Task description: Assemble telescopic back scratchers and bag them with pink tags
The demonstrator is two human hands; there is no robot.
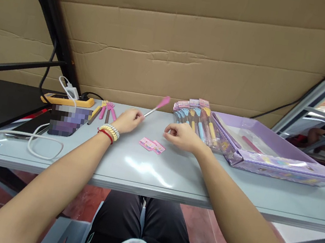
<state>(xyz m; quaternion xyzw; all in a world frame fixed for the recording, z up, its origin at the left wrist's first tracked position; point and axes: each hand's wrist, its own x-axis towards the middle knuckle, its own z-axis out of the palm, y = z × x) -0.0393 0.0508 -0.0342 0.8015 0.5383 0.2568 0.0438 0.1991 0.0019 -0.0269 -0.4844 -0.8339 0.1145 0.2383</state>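
Observation:
My left hand (128,120) is closed around the lower end of a back scratcher (163,102). Its thin silver rod points up and right, ending in a pink head seen edge-on. My right hand (183,136) hovers with fingers curled in; nothing shows in them. Two small pink printed cards (152,146) overlap on the grey table (142,171) between my hands. Left of my left hand lie several short pink and yellow hand-shaped back scratchers (109,107). Beyond my right hand are clear-wrapped blue and yellow back scratchers (201,121) with pink card tops.
A purple open box (281,167) stands at the right, with plastic wrap and a pink stick inside. To the left are a phone (71,123), white cable (42,156) and yellow power strip (68,100). A cardboard wall (176,37) rises behind the table.

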